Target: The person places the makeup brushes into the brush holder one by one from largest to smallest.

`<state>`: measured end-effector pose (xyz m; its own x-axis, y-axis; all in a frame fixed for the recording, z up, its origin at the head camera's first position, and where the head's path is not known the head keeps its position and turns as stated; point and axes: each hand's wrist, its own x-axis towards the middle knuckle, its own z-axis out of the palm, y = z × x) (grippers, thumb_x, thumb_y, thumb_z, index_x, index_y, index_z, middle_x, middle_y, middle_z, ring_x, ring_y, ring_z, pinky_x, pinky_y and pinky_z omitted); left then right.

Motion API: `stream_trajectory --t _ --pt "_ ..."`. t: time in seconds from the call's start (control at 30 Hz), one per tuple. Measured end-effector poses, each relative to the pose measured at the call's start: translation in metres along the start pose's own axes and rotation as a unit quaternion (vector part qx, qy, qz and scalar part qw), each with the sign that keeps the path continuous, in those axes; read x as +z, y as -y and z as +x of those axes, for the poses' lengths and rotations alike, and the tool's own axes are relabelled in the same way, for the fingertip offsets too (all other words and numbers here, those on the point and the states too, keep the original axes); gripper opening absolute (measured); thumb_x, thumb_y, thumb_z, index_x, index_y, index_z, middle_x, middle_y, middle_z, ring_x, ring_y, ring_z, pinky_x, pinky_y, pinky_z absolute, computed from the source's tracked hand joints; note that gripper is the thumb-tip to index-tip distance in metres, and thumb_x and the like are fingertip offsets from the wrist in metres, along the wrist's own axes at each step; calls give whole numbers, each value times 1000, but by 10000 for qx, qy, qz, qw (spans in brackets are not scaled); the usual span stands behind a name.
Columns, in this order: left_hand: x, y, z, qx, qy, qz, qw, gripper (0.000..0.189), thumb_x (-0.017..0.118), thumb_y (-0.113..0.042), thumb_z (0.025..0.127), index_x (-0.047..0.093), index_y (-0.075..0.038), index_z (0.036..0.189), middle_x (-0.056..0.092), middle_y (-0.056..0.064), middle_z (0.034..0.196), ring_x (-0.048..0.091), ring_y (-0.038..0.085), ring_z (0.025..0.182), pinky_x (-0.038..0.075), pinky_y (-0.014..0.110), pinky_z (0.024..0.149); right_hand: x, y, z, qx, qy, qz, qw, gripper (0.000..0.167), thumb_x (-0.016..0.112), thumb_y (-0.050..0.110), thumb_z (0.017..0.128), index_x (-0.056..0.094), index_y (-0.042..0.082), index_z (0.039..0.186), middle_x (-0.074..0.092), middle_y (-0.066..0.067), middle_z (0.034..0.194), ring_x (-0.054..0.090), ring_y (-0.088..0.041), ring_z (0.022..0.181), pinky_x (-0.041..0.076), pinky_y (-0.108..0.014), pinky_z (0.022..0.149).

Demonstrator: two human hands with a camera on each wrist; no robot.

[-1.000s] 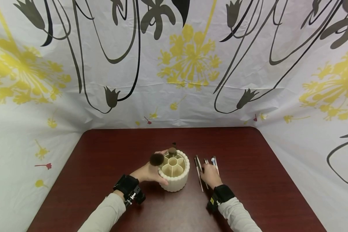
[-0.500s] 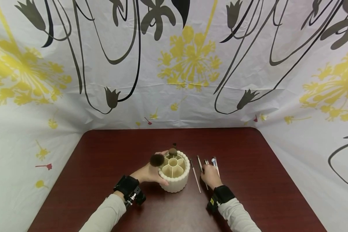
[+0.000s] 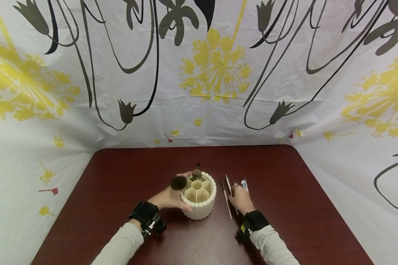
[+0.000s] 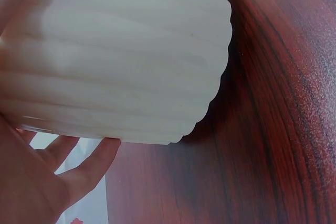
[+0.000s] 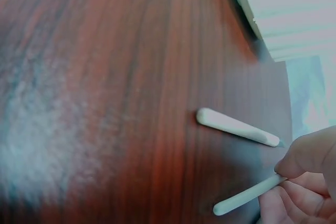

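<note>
My left hand (image 3: pixel 170 198) is wrapped round a cream, ribbed makeup brush holder (image 3: pixel 200 210) with several compartments, upright on the table. A large dark-bristled brush (image 3: pixel 178 182) and a smaller brush (image 3: pixel 196 173) stick up at its rim. In the left wrist view the holder's fluted wall (image 4: pixel 121 56) lies against the fingers (image 4: pixel 86 174). Right of the holder, my right hand (image 3: pixel 241 200) pinches a pale-handled makeup brush (image 5: pixel 247 196) between thumb and fingers, low over the table. One loose makeup brush (image 3: pixel 227 200) lies between that hand and the holder.
Several more brushes, one with a light tip (image 3: pixel 243 182), lie just beyond the right hand. The dark red wooden table (image 3: pixel 146 162) has rounded far corners. A white patterned cloth (image 3: pixel 199 129) hangs behind it and along both sides.
The loose brush beside the holder rolled left towards it, then partway back right. Both hands stay nearly in place.
</note>
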<state>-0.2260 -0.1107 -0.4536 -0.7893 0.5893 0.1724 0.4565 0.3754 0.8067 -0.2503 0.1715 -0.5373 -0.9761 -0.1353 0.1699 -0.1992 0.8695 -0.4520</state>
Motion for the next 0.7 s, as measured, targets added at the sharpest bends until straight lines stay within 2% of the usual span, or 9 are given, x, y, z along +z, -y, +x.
stream_trajectory --t 0.1,0.2,0.33,0.47,0.7 --pt "0 2 0 27 11 18 10000 109 87 -8 54 18 12 136 22 31 137 28 41 125 28 55 98 -5 3 1 96 23 62 9999 15 62 -2 71 51 5 64 38 2 55 35 -11 49 30 -25 47" --pt "0 2 -1 15 11 56 10000 109 87 -9 54 18 12 136 22 31 137 28 41 125 28 55 98 -9 6 0 206 37 171 9996 6 61 -2 72 57 1 75 41 2 56 38 -11 48 33 -25 47" --pt "1 2 -1 7 -12 52 10000 109 87 -9 54 19 12 136 23 31 137 28 41 125 28 55 98 -13 8 -2 135 -154 246 9995 19 62 -2 70 60 -4 89 51 -2 60 44 -11 51 41 -28 50" --pt "2 1 -2 35 -38 41 10000 109 87 -9 53 19 12 136 23 31 137 29 42 125 28 56 98 -17 11 -2 98 -275 323 9991 20 63 -1 69 61 -3 89 57 -6 67 50 -14 57 45 -31 54" --pt "1 2 -1 89 -109 -61 9999 110 87 -7 53 18 13 136 22 34 136 27 44 125 27 56 98 -28 20 -2 78 -410 818 9958 18 63 -1 68 60 2 85 62 -8 73 58 -17 64 47 -30 55"
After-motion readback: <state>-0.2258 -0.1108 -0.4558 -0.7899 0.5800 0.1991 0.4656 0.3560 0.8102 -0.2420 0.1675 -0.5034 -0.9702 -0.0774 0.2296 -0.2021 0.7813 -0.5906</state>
